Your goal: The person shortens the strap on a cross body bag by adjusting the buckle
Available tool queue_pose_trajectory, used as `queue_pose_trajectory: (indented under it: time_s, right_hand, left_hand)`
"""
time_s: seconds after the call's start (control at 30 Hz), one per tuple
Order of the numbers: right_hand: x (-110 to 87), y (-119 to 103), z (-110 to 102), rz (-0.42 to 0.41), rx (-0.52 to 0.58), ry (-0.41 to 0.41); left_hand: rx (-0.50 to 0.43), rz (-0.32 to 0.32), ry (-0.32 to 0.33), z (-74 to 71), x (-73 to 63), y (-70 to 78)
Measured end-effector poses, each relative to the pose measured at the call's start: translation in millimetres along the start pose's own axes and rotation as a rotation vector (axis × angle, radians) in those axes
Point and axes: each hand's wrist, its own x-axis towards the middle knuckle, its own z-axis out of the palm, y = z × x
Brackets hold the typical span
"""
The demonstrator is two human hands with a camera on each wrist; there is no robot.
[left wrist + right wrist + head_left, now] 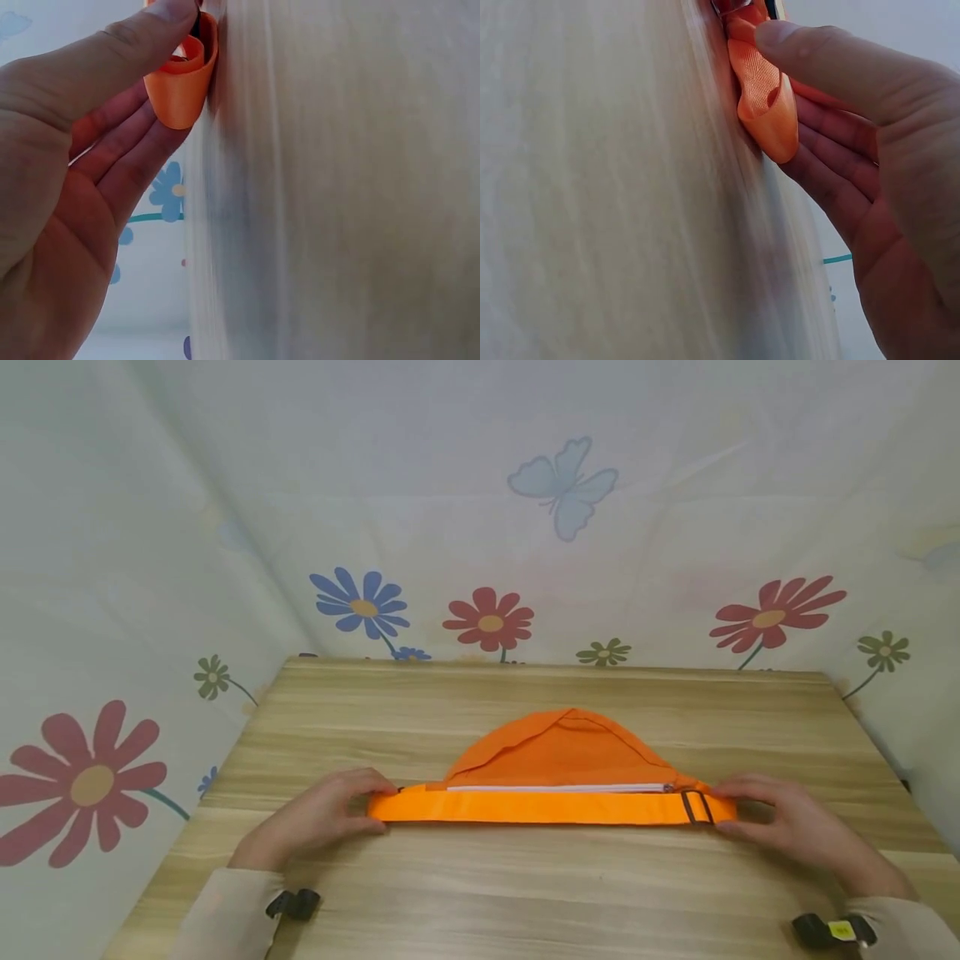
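Note:
An orange waist bag (562,752) lies on the wooden table, its curved side toward the wall. Along its near edge runs a white zipper (555,788), and the bright orange strap (525,807) is folded flat in front of it. My left hand (322,814) pinches the strap's folded left end between thumb and fingers; the left wrist view shows that looped fold (180,94) under the thumb. At the other end, my right hand (787,818) pinches the right fold, beside a black slider buckle (697,807). The strap loop (769,112) curls below the right thumb.
The wooden table (525,885) reaches back to a pale cloth wall (420,510) printed with flowers and a butterfly. Cloth also hangs along the left and right sides. Black bands (294,903) sit on both wrists over light sleeves.

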Motion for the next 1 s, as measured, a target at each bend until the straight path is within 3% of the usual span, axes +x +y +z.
queue_pose_trajectory:
  time_s: [0.17,0.4,0.73,1.0]
  right_hand:
    - [-4.6,-3,0,-0.047,-0.019,0.073]
    - [-5.7,-7,-1,0.004,0.006,0.111]
    - [-6.4,-9,2,-0.104,-0.015,0.197]
    - [-7.2,-8,4,-0.167,-0.037,0.212]
  left_hand:
    - [0.014,0.005,0.012,-1.1,0.0,3.3]
    - [0.004,0.035,0.05,-1.4,-0.4,10.3]
    - [0.041,0.037,0.095,-0.9,-1.8,17.6]
    - [0.042,0.139,0.177,2.2,-4.8,17.5]
